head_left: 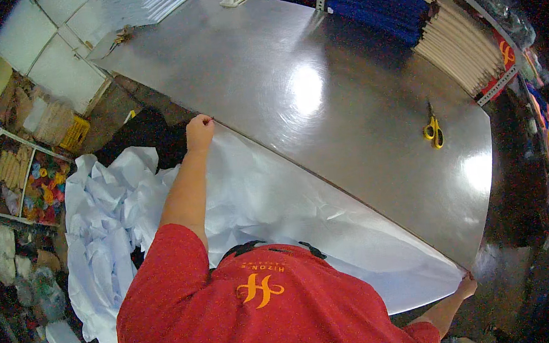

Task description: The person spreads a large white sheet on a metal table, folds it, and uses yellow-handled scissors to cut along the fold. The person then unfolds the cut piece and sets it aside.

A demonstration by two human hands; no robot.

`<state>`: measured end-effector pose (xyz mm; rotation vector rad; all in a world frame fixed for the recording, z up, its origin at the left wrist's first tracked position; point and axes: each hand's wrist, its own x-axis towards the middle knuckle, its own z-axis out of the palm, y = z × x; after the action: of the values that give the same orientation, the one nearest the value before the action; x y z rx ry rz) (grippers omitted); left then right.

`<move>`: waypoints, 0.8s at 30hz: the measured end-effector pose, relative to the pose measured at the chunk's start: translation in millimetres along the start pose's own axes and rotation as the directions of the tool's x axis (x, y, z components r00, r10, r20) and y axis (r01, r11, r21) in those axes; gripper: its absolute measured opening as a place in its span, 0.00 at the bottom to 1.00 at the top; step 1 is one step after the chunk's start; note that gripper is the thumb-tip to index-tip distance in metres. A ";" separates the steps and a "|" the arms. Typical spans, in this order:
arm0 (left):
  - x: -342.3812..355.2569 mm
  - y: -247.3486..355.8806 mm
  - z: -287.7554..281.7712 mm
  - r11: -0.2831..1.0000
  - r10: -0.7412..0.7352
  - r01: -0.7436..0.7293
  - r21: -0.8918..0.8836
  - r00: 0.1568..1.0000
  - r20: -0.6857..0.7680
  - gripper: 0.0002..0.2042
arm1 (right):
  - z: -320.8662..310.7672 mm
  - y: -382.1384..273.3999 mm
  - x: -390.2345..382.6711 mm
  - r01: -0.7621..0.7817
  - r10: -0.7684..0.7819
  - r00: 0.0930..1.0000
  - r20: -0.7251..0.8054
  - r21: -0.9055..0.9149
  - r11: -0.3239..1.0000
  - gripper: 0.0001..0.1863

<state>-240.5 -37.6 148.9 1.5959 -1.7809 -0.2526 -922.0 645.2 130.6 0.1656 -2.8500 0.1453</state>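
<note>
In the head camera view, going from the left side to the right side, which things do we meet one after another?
Tray of coloured items → crumpled white paper heap → left hand gripping the white sheet → bare metal table → yellow scissors → right hand holding the sheet's other corner.

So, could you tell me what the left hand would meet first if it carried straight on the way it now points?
The left hand grips the white sheet at the metal table edge. Straight on lies only bare tabletop; farther off, probably the stack of white sheets, though depth is unclear.
</note>
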 end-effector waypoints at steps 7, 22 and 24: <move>3.7 -25.9 13.5 0.999 -0.005 0.009 -0.042 0.996 0.091 0.09 | -20.8 -8.6 -19.6 -0.005 0.001 0.998 0.061 0.065 0.998 0.19; 18.9 -47.1 4.7 0.996 0.074 -0.082 0.047 0.987 0.143 0.08 | -6.6 -46.5 -32.2 -0.168 0.200 0.962 -0.187 0.174 0.970 0.11; 0.0 -44.4 3.6 0.997 0.042 -0.030 -0.072 0.984 0.172 0.07 | 12.2 -44.1 -42.1 -0.228 0.316 0.886 -0.340 0.275 0.934 0.13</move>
<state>-207.8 -48.2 120.5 1.5304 -1.9086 -0.4431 -879.6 604.3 110.7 -0.2045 -2.4448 0.5071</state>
